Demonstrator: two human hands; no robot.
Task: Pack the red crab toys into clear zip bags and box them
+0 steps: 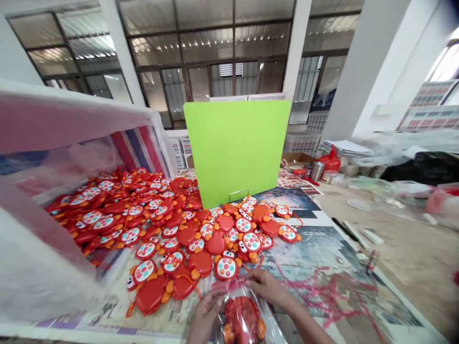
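A red crab-shaped toy [243, 319] lies inside a clear plastic bag [267, 325] at the near edge of the table. My left hand [205, 315] grips the bag's left side with its fingers curled. My right hand [267, 287] pinches the bag's top edge, just above the toy. Directly beyond my hands spreads a big heap of the same red crab toys [186, 229], some face up with white dotted fronts, some face down.
A large plastic-lined sack [53, 143] lies open on the left, spilling toys. A bright green board [236, 148] stands upright behind the heap. Pink strings [322, 291] lie to the right on a printed sheet. Cups, papers and bags clutter the far right.
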